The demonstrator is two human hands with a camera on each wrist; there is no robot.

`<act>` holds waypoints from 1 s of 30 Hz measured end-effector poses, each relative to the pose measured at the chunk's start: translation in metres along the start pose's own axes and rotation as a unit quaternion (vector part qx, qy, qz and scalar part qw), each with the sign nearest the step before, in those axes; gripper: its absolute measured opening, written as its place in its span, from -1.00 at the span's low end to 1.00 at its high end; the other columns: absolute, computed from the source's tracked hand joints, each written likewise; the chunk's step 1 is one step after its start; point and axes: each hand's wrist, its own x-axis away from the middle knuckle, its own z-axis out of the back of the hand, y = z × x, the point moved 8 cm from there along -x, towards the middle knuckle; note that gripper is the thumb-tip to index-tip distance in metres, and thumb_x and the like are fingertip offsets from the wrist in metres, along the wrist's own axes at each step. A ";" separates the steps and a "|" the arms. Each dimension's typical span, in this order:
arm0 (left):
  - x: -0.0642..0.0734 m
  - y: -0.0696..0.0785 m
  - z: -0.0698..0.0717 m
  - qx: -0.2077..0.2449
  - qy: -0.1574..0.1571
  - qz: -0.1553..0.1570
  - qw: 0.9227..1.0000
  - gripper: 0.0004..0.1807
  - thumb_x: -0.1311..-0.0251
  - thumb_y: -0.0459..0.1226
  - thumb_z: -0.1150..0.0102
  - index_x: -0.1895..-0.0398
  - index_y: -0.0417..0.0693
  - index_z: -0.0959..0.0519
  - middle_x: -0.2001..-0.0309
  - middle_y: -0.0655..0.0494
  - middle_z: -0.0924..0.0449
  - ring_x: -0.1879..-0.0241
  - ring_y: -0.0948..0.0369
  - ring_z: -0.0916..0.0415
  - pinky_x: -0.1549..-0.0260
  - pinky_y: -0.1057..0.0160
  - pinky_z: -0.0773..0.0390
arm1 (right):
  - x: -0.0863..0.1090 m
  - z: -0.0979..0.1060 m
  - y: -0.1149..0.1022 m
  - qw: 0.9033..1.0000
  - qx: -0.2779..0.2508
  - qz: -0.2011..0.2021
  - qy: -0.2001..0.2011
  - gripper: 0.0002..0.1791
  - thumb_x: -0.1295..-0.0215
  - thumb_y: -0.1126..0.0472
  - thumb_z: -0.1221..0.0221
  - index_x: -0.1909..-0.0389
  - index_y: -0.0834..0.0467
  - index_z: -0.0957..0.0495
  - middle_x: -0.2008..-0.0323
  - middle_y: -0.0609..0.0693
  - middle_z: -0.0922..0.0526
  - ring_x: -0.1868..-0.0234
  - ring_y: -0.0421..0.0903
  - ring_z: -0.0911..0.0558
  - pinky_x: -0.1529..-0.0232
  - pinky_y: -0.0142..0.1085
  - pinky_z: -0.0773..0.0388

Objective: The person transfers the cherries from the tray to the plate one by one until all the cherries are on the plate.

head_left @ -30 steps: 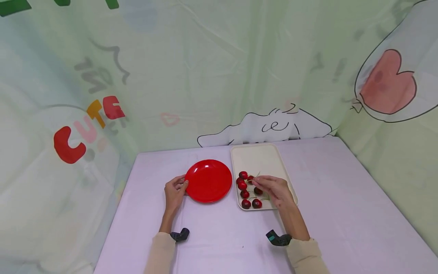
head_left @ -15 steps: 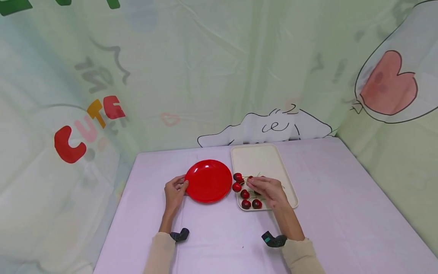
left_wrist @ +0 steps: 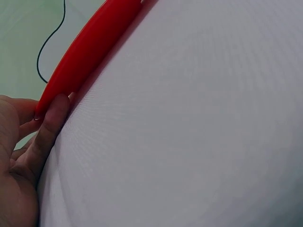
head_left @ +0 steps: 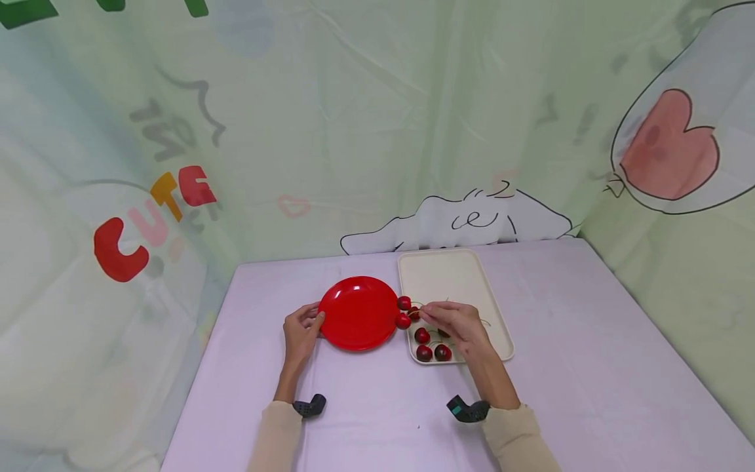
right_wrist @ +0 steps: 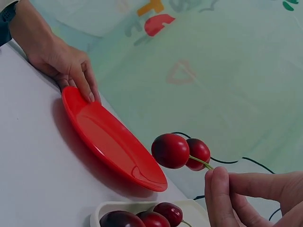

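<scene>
My left hand (head_left: 303, 334) pinches the left rim of a round red plate (head_left: 358, 313), its thumb against the edge. In the left wrist view, the fingers hold the near rim of that plate (left_wrist: 87, 52). Between the fingertips of my right hand (head_left: 463, 328) are the green stems of a pair of dark red cherries (right_wrist: 170, 150). These cherries hang at the plate's right rim, apart from the fingers. Several more cherries (head_left: 424, 353) lie in the near part of a cream rectangular tray (head_left: 448, 275); the right hand partly covers some of them.
The tray stands just right of the plate, on a pale lilac tablecloth (head_left: 366, 406). A printed light green curtain (head_left: 377, 131) rises behind and at both sides of the table. Dark wrist devices (head_left: 468, 410) sit on both wrists.
My right hand has moved left with the pair of cherries, from above the tray to the plate's right rim. The left hand and the plate stay in place.
</scene>
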 end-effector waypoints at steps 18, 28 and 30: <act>-0.001 -0.003 0.000 -0.006 0.003 0.001 1.000 -0.63 -0.52 -0.33 -0.32 -0.32 -0.24 -0.68 -0.08 -0.30 -0.79 0.37 0.42 -0.72 0.35 0.49 -0.72 | -0.004 -0.016 0.002 1.000 -0.002 0.002 -0.023 -0.69 -0.48 0.33 -0.37 -0.16 0.36 -0.71 0.19 0.01 -0.89 0.06 -0.06 -0.91 -0.11 -0.29 -0.79; 0.000 -0.001 0.001 -0.006 0.004 0.000 1.000 -0.62 -0.52 -0.32 -0.32 -0.32 -0.23 -0.68 -0.10 -0.30 -0.79 0.34 0.35 -0.75 0.35 0.49 -0.72 | -0.008 -0.026 0.005 1.000 0.005 -0.001 -0.024 -0.39 -0.47 0.33 -0.38 -0.43 0.49 -0.47 0.18 0.01 -0.89 0.13 -0.11 -0.91 -0.13 -0.27 -0.79; 0.000 -0.001 0.000 -0.007 0.004 0.002 1.000 -0.62 -0.52 -0.32 -0.32 -0.32 -0.23 -0.68 -0.10 -0.30 -0.79 0.34 0.35 -0.75 0.34 0.49 -0.72 | -0.009 -0.027 0.005 1.000 0.002 0.000 -0.026 -0.41 -0.47 0.34 -0.38 -0.42 0.50 -0.49 0.19 0.01 -0.89 0.14 -0.11 -0.91 -0.13 -0.26 -0.78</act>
